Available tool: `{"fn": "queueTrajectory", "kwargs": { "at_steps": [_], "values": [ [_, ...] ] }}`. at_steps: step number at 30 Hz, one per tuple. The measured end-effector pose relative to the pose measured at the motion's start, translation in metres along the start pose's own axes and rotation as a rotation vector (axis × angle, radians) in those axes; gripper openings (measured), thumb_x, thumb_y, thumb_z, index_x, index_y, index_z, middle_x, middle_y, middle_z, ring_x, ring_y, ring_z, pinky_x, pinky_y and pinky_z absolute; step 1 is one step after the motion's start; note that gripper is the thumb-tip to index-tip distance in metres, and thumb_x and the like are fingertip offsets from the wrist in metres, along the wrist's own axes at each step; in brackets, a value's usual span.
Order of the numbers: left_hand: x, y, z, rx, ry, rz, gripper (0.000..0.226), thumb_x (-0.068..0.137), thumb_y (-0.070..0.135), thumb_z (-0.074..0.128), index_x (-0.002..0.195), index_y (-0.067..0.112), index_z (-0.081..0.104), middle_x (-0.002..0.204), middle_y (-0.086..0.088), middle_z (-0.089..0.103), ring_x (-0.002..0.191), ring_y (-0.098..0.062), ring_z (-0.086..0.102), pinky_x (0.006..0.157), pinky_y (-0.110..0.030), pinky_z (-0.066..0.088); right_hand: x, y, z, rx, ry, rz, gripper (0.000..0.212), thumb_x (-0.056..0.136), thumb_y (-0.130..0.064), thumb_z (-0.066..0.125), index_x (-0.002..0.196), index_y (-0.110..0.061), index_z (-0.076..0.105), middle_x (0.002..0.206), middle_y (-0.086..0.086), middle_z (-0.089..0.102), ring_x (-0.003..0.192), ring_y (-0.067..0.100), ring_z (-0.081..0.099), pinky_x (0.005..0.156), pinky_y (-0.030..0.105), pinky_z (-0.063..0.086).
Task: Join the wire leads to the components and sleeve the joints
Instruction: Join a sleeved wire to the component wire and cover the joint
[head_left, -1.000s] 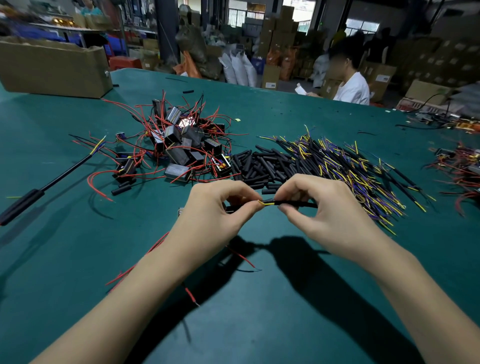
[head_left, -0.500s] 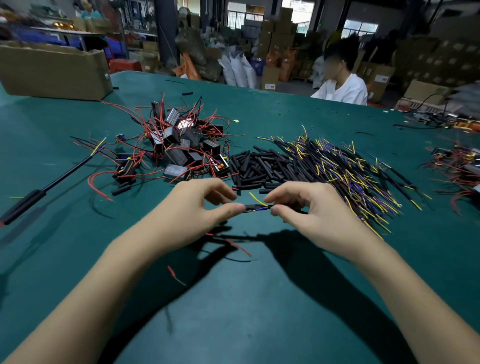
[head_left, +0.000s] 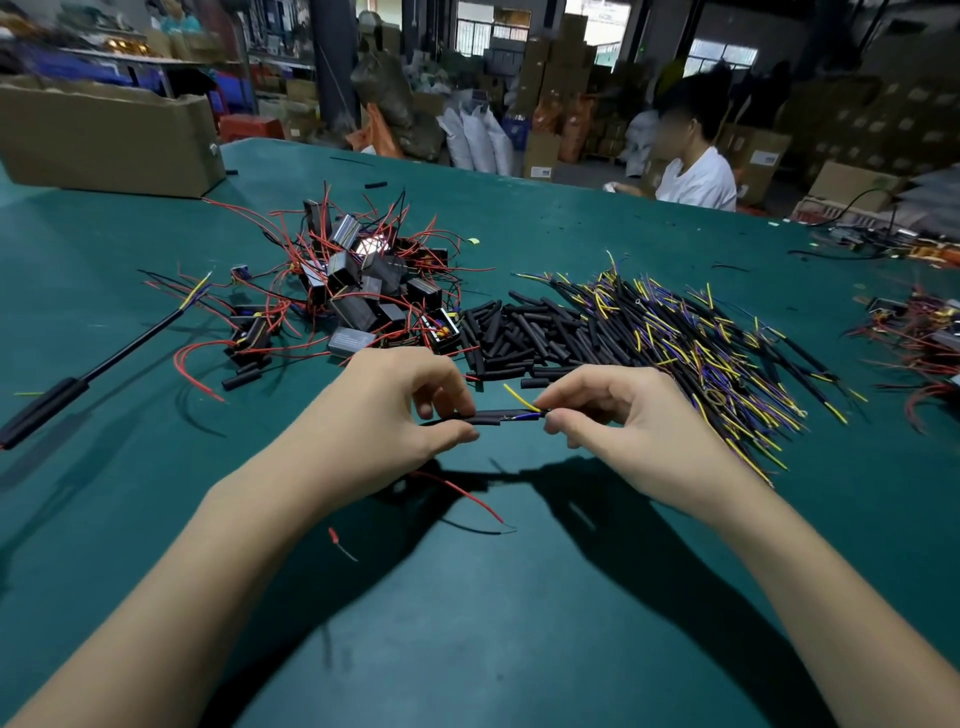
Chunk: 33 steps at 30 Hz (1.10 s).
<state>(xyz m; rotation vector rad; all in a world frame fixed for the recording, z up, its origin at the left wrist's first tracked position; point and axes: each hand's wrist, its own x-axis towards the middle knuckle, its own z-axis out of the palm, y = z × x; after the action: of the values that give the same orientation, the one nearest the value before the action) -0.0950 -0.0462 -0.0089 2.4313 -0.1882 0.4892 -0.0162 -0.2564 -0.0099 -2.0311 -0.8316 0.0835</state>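
Two piles, sleeves (head_left: 519, 332) and components (head_left: 363, 280), lie beyond both hands (head_left: 374, 415).

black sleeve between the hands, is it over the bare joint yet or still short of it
Still short of it. The black sleeve, pinched by the left hand, ends before the exposed blue and yellow wires at the right hand.
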Motion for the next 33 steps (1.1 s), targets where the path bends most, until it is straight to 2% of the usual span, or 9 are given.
{"fn": "queueTrajectory", "kwargs": {
  "at_steps": [2, 6, 10, 15, 19, 22, 26, 29, 33],
  "values": [
    [-0.0003, 0.0025, 0.0035, -0.008, 0.030, 0.014, 0.013, 0.072, 0.022, 0.081, 0.074, 0.023, 0.068, 0.075, 0.004, 0.062, 0.071, -0.012, 0.055, 0.069, -0.034, 0.047, 0.0000, -0.0002, 0.0010, 0.000, 0.008, -0.002, 0.015, 0.085, -0.005, 0.067, 0.083, -0.020, 0.071, 0.074, -0.005, 0.071, 0.063, 0.006, 0.061, 0.066, 0.024, 0.051],
    [-0.0017, 0.0036, 0.0057, -0.008, 0.094, 0.008, 0.010, 0.074, 0.026, 0.079, 0.072, 0.025, 0.069, 0.074, 0.006, 0.061, 0.071, -0.015, 0.054, 0.065, -0.040, 0.049, 0.0003, -0.0007, 0.0003, 0.046, 0.013, 0.016, 0.014, 0.085, -0.004, 0.066, 0.083, -0.018, 0.071, 0.075, -0.001, 0.071, 0.063, 0.007, 0.060, 0.067, 0.029, 0.051],
    [-0.0029, 0.0054, 0.0071, 0.054, 0.080, -0.009, 0.010, 0.075, 0.027, 0.078, 0.070, 0.026, 0.070, 0.071, 0.009, 0.058, 0.072, -0.011, 0.056, 0.068, -0.040, 0.050, -0.0009, -0.0034, -0.0006, 0.040, -0.015, -0.001, 0.016, 0.085, -0.002, 0.065, 0.081, -0.017, 0.071, 0.073, 0.000, 0.071, 0.062, 0.003, 0.059, 0.063, 0.015, 0.048],
    [-0.0038, 0.0072, 0.0077, 0.051, 0.095, -0.019, 0.011, 0.075, 0.026, 0.077, 0.068, 0.026, 0.068, 0.070, 0.010, 0.058, 0.071, -0.010, 0.055, 0.067, -0.040, 0.050, -0.0015, -0.0038, -0.0014, 0.050, -0.009, -0.014, 0.016, 0.084, -0.001, 0.065, 0.081, -0.015, 0.070, 0.076, 0.003, 0.071, 0.071, 0.017, 0.064, 0.068, 0.023, 0.050],
    [-0.0032, 0.0067, 0.0076, -0.015, 0.114, -0.011, 0.009, 0.076, 0.023, 0.078, 0.071, 0.022, 0.072, 0.071, 0.007, 0.060, 0.071, -0.014, 0.056, 0.068, -0.042, 0.050, -0.0010, -0.0038, 0.0000, 0.075, -0.012, -0.001, 0.012, 0.085, -0.003, 0.066, 0.084, -0.014, 0.071, 0.076, 0.003, 0.072, 0.066, 0.010, 0.060, 0.068, 0.025, 0.049],
    [-0.0030, 0.0076, 0.0098, -0.011, 0.125, 0.001, 0.009, 0.076, 0.024, 0.078, 0.072, 0.022, 0.071, 0.072, 0.008, 0.060, 0.071, -0.013, 0.055, 0.069, -0.042, 0.049, -0.0015, -0.0045, -0.0021, 0.069, -0.032, -0.003, 0.014, 0.086, -0.003, 0.065, 0.084, -0.015, 0.070, 0.076, 0.003, 0.072, 0.067, 0.012, 0.060, 0.069, 0.032, 0.051],
    [-0.0025, 0.0056, 0.0096, -0.004, 0.109, -0.017, 0.005, 0.078, 0.030, 0.076, 0.074, 0.028, 0.073, 0.073, 0.009, 0.061, 0.073, -0.014, 0.055, 0.070, -0.041, 0.049, -0.0014, -0.0044, -0.0064, 0.077, -0.042, -0.031, 0.015, 0.085, 0.000, 0.065, 0.083, -0.014, 0.070, 0.078, 0.005, 0.072, 0.071, 0.022, 0.062, 0.070, 0.029, 0.051],
    [-0.0021, 0.0029, 0.0074, 0.022, 0.080, -0.010, 0.005, 0.080, 0.033, 0.074, 0.079, 0.028, 0.076, 0.075, 0.009, 0.061, 0.076, -0.014, 0.055, 0.071, -0.041, 0.049, -0.0017, -0.0039, -0.0051, 0.087, -0.056, -0.032, 0.014, 0.085, 0.000, 0.065, 0.083, -0.013, 0.069, 0.077, 0.005, 0.071, 0.071, 0.014, 0.061, 0.069, 0.022, 0.049],
    [-0.0032, 0.0037, 0.0100, 0.017, 0.040, 0.041, 0.009, 0.084, 0.031, 0.070, 0.087, 0.026, 0.077, 0.079, 0.011, 0.060, 0.080, -0.012, 0.055, 0.073, -0.041, 0.048, -0.0009, -0.0020, -0.0006, 0.081, -0.040, -0.030, 0.009, 0.084, -0.008, 0.069, 0.079, -0.016, 0.069, 0.076, 0.004, 0.070, 0.068, 0.009, 0.059, 0.067, 0.024, 0.047]
  ]
}}
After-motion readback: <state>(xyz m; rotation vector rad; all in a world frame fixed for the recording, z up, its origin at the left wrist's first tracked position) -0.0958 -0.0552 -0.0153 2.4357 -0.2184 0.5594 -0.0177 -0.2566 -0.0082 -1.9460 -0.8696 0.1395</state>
